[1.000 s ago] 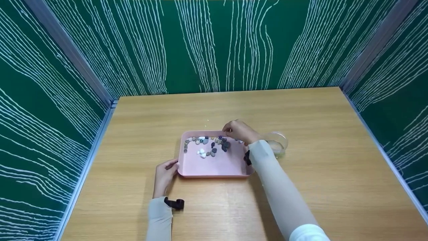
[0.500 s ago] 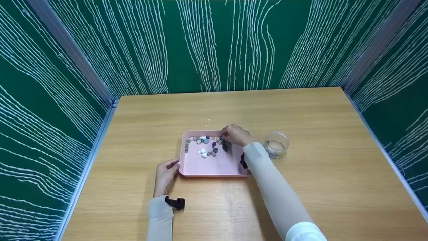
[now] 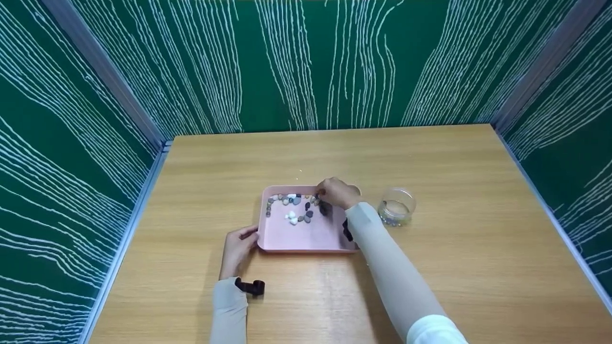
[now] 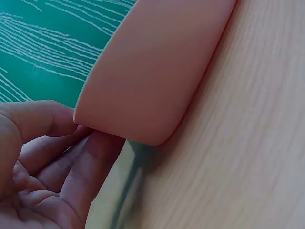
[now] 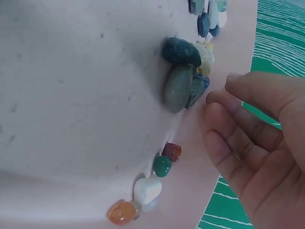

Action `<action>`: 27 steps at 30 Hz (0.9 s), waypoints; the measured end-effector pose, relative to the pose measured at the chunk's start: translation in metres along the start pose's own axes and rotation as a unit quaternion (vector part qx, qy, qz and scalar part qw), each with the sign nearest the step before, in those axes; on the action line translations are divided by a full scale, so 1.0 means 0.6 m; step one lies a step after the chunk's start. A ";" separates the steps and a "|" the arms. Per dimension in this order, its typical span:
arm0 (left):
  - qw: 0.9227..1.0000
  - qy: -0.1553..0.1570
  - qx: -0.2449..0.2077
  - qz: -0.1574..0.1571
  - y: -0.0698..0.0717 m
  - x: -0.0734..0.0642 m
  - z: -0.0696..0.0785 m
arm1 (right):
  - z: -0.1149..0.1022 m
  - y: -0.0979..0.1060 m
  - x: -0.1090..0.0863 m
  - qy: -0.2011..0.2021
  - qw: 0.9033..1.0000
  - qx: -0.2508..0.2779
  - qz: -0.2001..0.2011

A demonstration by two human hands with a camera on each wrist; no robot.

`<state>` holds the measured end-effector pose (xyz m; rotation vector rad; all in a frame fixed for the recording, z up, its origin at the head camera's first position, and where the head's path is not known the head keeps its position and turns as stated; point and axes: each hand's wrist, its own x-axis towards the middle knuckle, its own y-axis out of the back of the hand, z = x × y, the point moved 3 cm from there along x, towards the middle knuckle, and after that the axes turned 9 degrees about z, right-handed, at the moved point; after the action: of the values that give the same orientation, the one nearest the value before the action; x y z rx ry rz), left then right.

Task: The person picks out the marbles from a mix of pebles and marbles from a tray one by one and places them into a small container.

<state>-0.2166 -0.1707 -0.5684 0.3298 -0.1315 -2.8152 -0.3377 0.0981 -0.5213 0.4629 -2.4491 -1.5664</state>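
Note:
A pink tray (image 3: 287, 239) holds several small polished stones along its far and left sides and more in the middle. My left hand (image 3: 237, 248) grips its near left corner; in the left wrist view the thumb (image 4: 62, 119) lies at the rim, with fingers against the outside wall. My right hand (image 3: 338, 192) is over the far right part, fingers loosely bent at the far wall. In the right wrist view, nothing shows between thumb and fingers, and the tips are beside a cluster of dark stones (image 5: 179, 88). Red (image 5: 172, 152) and green (image 5: 162, 166) stones lie along the wall.
A clear round container (image 3: 397, 208) with some small stones in its bottom stands right of the tray. The wooden table (image 3: 191, 191) is bounded by green panels with white lines (image 3: 277, 62). Tiny light specks (image 3: 300, 170) lie beyond the tray.
My right hand has shifted a little left and nearer, from the tray's far rim toward the stones, baring the clear container. My left hand stays on the tray's corner.

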 end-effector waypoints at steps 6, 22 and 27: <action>1.000 0.003 0.023 0.003 0.000 0.002 0.000 | -0.005 -0.003 0.003 0.029 1.000 0.004 0.006; 1.000 0.002 -0.016 0.007 -0.001 0.000 -0.003 | -0.027 -0.012 0.003 0.006 0.999 -0.035 0.001; 1.000 -0.001 -0.009 0.009 -0.002 0.001 -0.001 | -0.031 -0.014 0.005 0.007 0.999 -0.048 0.019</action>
<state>-0.2173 -0.1700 -0.5692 0.3212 -0.1079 -2.7979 -0.3332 0.0780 -0.5212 0.4066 -2.3449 -1.6512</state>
